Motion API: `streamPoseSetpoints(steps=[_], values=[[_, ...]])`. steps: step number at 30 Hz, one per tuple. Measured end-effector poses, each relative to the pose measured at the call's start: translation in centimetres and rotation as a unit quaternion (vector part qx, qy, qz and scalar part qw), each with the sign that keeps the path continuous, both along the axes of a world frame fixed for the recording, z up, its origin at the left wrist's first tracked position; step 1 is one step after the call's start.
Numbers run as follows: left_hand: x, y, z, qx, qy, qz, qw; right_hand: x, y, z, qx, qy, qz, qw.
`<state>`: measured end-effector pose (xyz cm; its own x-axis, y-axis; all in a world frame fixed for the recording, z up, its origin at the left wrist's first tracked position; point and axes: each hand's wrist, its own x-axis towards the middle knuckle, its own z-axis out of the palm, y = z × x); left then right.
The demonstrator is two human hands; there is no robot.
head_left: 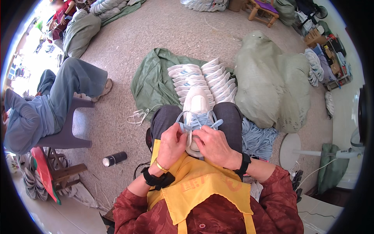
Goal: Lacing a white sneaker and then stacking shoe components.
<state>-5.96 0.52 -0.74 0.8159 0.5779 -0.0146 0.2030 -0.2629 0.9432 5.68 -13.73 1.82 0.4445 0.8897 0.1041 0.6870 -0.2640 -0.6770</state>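
A white sneaker rests between my knees, its toe pointing away from me. Light-blue shoelace criss-crosses its front, with loose loops out to both sides. My left hand is closed at the left edge of the shoe's opening, thumb and forefinger pinched on the shoelace. On the opposite edge, my right hand grips the sneaker near its top eyelets, the thumb over the opening. The exact spot under these fingertips is partly hidden. Beyond the toe, two rows of white shoes lie packed on green cloth.
A bulging green sack stands right of the shoe rows. Blue laces are heaped by my right knee, near a white round base. A person sits on a plastic stool at left. A black cylinder lies on the floor.
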Motion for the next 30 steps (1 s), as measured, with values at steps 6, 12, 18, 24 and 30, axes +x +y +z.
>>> streamPoseSetpoints(steps=[6,12,18,24,30], values=[[-0.5,-0.1,-0.4,0.038,0.004,-0.009,0.999,0.2,1.0,-1.1,0.009,0.009,-0.006,1.000],[-1.0,-0.4,1.0,0.041,-0.018,-0.070,0.997,0.8,1.2,-1.0,0.015,0.053,-0.010,0.998],[-1.4,-0.9,0.2,0.111,-0.020,-0.075,0.991,0.9,0.2,-0.7,0.076,-0.123,0.099,0.985],[-1.5,-0.8,0.5,0.078,-0.027,-0.081,0.993,1.1,-2.6,2.0,0.021,0.033,0.025,0.999],[-1.5,-0.7,0.4,0.056,-0.027,-0.080,0.995,1.3,-7.1,3.5,-0.066,0.136,0.022,0.988]])
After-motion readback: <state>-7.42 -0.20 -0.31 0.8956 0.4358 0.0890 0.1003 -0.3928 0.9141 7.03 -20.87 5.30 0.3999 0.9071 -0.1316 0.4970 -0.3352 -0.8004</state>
